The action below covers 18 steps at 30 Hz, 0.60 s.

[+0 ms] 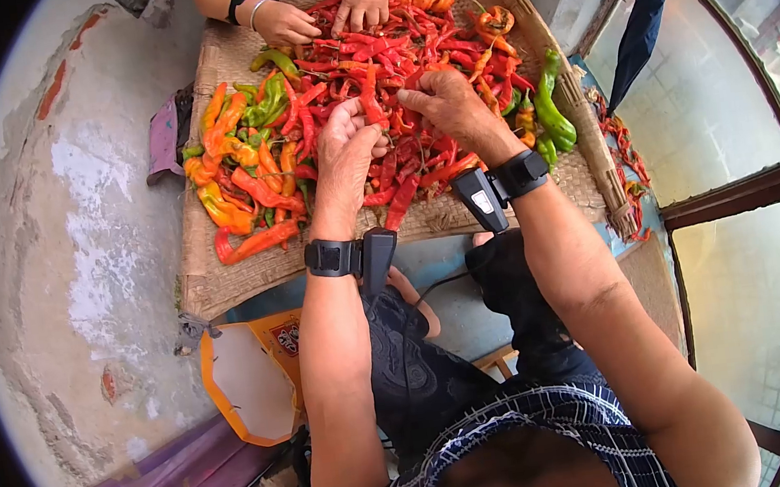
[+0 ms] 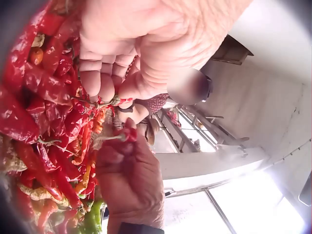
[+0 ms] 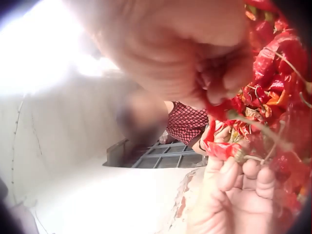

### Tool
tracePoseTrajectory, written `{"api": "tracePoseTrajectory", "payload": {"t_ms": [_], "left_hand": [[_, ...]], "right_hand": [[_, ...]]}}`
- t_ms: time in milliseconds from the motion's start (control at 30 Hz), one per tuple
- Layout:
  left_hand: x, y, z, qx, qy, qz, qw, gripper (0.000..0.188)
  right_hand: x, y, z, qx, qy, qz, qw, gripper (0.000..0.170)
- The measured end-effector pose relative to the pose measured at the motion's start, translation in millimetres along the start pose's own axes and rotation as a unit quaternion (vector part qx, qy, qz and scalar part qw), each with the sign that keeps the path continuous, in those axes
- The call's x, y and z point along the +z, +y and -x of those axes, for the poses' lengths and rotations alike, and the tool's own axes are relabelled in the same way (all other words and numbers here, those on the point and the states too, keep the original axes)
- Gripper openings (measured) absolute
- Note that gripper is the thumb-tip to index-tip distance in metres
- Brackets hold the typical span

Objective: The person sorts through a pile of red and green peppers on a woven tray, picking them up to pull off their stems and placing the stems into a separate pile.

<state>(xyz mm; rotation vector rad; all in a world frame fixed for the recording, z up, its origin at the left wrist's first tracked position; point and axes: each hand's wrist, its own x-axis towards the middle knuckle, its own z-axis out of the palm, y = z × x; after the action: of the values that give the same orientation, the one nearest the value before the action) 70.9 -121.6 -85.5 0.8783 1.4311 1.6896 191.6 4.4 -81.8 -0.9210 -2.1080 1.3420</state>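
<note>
While the left hand (image 1: 342,162) is pinching a red pepper (image 1: 372,99) over the woven tray (image 1: 208,288), head view: a slack pinch could be dropping it into the heap (image 1: 414,159). Left wrist view: right hand (image 2: 132,180) is gripping a second pepper (image 2: 130,134); rough tugging could be snapping its thin stem (image 2: 111,138). Right wrist view: red pepper is showing glossy, creased, pale-capped.

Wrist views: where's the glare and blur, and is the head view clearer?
Head view: the red peppers look crisp, though the window frame bows and corners go black. Left wrist view: glare whites out the lower right. Right wrist view: the upper left is blown out, the right hand blurred, the left hand clearer.
</note>
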Motion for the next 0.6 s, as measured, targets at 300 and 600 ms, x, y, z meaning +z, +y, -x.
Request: {"api": "tracePoseTrajectory", "payload": {"t_ms": [300, 600], "left_hand": [[2, 0, 3, -0.011, -0.016, -0.04, 0.999, 0.035], [-12, 4, 1, 0.101, 0.098, -0.334, 0.932, 0.024]], "right_hand": [[3, -18, 19, 0.02, -0.019, -0.251, 0.968, 0.039], [-8, -7, 11, -0.096, -0.001, 0.064, 0.993, 0.025]]}}
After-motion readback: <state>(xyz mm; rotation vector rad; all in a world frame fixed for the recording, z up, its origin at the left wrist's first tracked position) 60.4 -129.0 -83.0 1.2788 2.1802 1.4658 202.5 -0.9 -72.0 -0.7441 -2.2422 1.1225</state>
